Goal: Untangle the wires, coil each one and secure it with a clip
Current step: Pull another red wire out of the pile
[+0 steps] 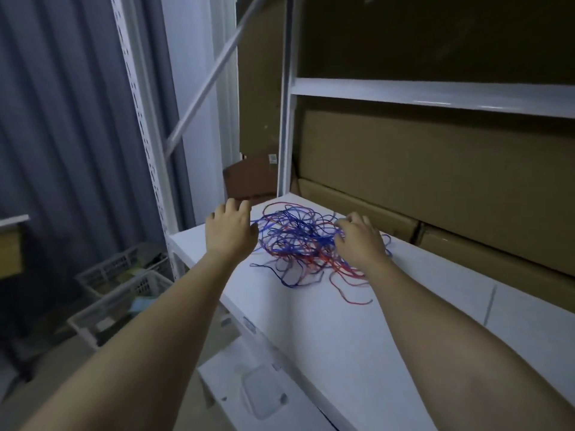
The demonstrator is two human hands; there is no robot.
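Head view: tangled red and blue wires (303,244) lay on the white shelf (357,337). Left hand (230,231) hovered beside them, fingers loose, holding nothing. Right hand (361,237) rested on the tangle; grip unclear. Wires looked light, limp, snag-prone; best taken at a loose end.

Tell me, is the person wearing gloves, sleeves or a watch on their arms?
No. The left hand and the right hand are both bare, with no gloves. Both forearms are bare too, as far as the picture shows, so no sleeves reach into view. No watch, bracelet or ring can be seen on the wrists or fingers, though the picture is a bit dim and blurry.
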